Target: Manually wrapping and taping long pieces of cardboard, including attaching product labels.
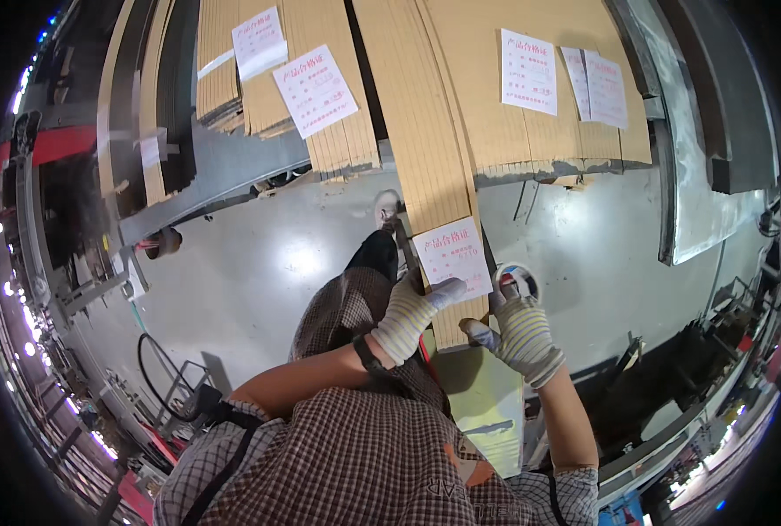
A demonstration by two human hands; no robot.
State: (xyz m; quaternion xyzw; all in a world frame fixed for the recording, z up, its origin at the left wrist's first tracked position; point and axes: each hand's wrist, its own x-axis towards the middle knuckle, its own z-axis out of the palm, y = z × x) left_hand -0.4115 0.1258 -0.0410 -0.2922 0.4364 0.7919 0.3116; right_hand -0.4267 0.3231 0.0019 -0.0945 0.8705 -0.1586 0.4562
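Striped work gloves cover both my hands. My left hand grips the edge of a long tan grooved strip, its thumb pressing the lower part of a white paper label flat against the strip's near end. Its other fingers are hidden at the strip's edge. On the strip's right side, my right hand is closed around a roll of tape, with the thumb stretched toward the strip. The roll's lower part is hidden by the fingers.
Stacked tan panels lie ahead, bearing more white labels. At the left, another stack rests on a grey metal support. A grey sheet-like slab stands right. A black looped hose lies on the left floor.
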